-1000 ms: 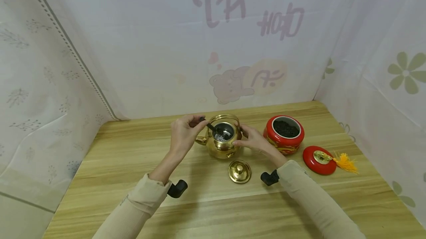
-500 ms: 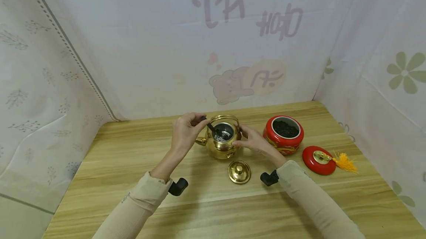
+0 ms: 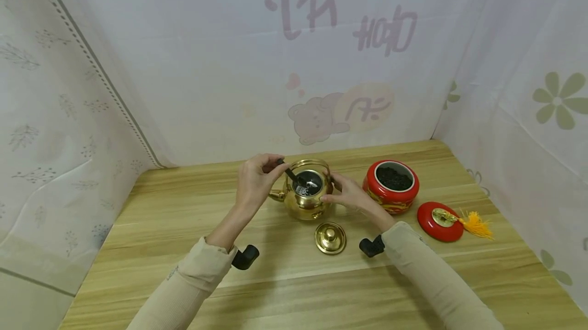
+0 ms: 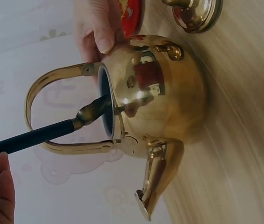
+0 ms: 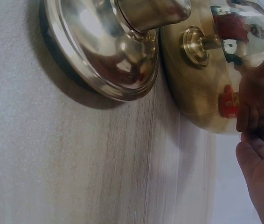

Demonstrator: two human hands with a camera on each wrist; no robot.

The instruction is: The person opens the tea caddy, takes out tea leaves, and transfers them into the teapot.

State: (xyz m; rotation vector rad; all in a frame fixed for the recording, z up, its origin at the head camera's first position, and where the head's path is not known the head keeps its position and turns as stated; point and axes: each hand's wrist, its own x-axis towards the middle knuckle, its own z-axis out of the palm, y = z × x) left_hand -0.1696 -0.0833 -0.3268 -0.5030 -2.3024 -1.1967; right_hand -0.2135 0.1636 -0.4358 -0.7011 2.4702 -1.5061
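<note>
A gold teapot (image 3: pixel 303 206) stands lidless on the table, its spout to the left and its handle raised. My left hand (image 3: pixel 254 181) pinches the black handle of a tea scoop (image 4: pixel 34 138). The scoop's brass-coloured head dips through the pot's mouth, its tip hidden inside in the left wrist view. A perforated strainer with dark bits shows in the mouth in the head view. My right hand (image 3: pixel 351 194) grips the pot's right side, thumb in front and fingers behind. The gold teapot lid (image 3: pixel 330 238) lies knob up in front of the pot.
A red jar (image 3: pixel 392 202) full of dark tea leaves stands right of the teapot. Beside it lies the jar's red lid (image 3: pixel 436 228) with a yellow tassel. Patterned cloth (image 3: pixel 206 90) walls the wooden table (image 3: pixel 174 207) at the back and sides.
The tea scoop's head has shifted slightly inside the teapot's mouth, and fewer dark bits show in the strainer. The left hand moved a little right; the right hand and teapot stay in place.
</note>
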